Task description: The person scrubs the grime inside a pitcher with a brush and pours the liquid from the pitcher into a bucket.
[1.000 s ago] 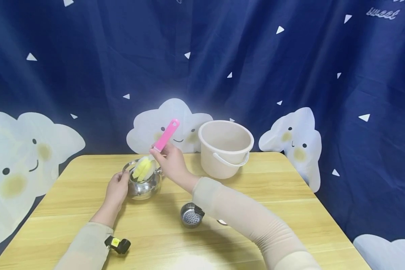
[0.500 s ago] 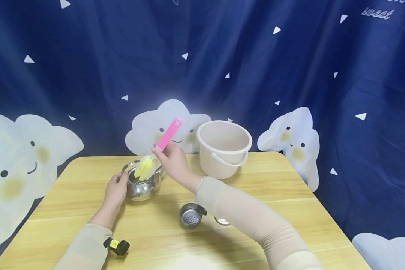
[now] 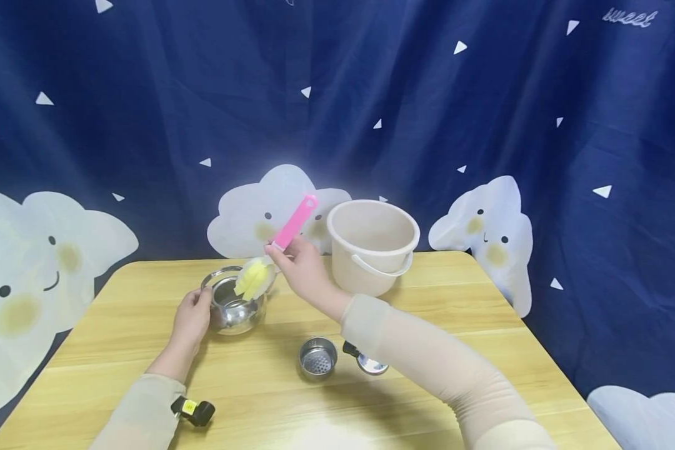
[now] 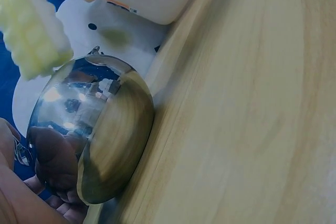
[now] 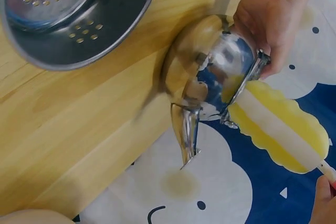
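Observation:
A shiny steel teapot (image 3: 237, 317) stands on the left part of the table, its opening facing up. My left hand (image 3: 191, 319) grips its left side, thumb at the rim; in the right wrist view the fingers of that left hand (image 4: 16, 192) curl against the pot body. The spout (image 5: 188, 135) points away from that hand. With my right hand (image 3: 306, 272) I pinch a sponge brush by the lower end of its pink handle (image 3: 295, 220). Its yellow and white sponge head (image 3: 253, 280) tilts down over the right side of the pot's mouth.
A perforated steel strainer cup (image 3: 317, 361) sits nearer me. Beside it lies a round steel lid (image 3: 372, 365) with a black knob, close under my right sleeve. At the back stands a beige bucket (image 3: 365, 275) with a white handle. A blue cloud-print curtain (image 3: 259, 94) hangs behind the table.
My right hand has moved right with the brush, shifting the sponge head from the pot's middle toward its right rim. The lid and its knob now show beside the strainer. My left hand stays put.

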Demonstrator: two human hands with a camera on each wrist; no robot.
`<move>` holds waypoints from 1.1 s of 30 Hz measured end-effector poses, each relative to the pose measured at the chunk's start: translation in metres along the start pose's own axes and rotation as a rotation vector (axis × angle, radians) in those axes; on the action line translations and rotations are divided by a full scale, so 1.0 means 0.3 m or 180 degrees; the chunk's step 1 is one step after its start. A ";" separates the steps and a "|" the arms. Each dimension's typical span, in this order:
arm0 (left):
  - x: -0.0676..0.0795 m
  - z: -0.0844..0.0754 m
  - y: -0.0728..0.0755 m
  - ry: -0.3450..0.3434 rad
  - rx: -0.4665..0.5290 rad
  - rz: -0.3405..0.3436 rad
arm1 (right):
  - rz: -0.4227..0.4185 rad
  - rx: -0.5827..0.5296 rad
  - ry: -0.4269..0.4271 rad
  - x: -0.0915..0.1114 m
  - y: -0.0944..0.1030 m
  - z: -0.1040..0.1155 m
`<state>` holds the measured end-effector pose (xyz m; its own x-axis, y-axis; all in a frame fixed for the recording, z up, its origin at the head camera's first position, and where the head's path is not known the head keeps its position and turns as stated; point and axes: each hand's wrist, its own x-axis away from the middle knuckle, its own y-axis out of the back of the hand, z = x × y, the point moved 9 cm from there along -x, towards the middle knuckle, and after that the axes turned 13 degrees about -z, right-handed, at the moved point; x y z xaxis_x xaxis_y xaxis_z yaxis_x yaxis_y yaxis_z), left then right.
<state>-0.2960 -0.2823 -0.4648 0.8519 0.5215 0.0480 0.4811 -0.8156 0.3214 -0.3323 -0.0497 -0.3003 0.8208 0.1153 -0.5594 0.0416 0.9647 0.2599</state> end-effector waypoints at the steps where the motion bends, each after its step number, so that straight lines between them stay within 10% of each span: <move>1: 0.000 0.000 0.000 -0.0001 0.0006 0.0005 | -0.0013 -0.0011 0.0022 -0.001 0.006 -0.001; 33: 0.002 -0.002 0.004 -0.0004 -0.0027 0.0012 | -0.0361 0.0244 -0.0018 0.049 0.294 -0.073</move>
<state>-0.2950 -0.2827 -0.4639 0.8539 0.5182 0.0480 0.4762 -0.8154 0.3292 -0.3292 0.0421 -0.3028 0.8115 0.0050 -0.5843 0.1776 0.9505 0.2549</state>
